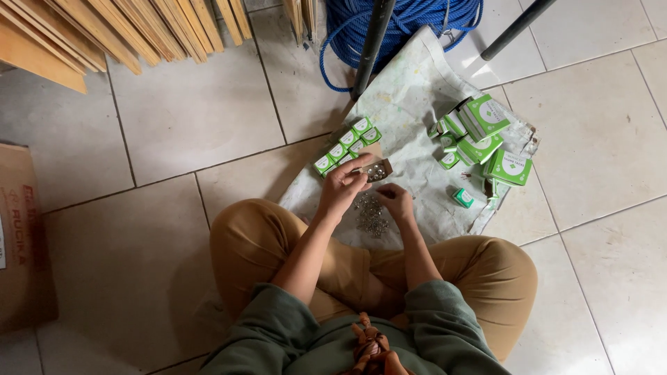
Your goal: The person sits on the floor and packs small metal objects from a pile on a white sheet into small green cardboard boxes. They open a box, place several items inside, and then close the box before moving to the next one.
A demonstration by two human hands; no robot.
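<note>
Two hands work: left hand [342, 186] pinches a small open box [379, 170], right hand [397, 201] curls over shiny metal bits [370, 215].

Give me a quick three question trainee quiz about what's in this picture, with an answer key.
1. True or false: the left hand holds a small open box.
2. What lies under the right hand? A) blue rope B) a pile of small metal pieces C) wooden slats
3. What colour are the small boxes in a row on the sheet?

Key: 1 true. 2 B, the pile of small metal pieces. 3 green and white.
</note>
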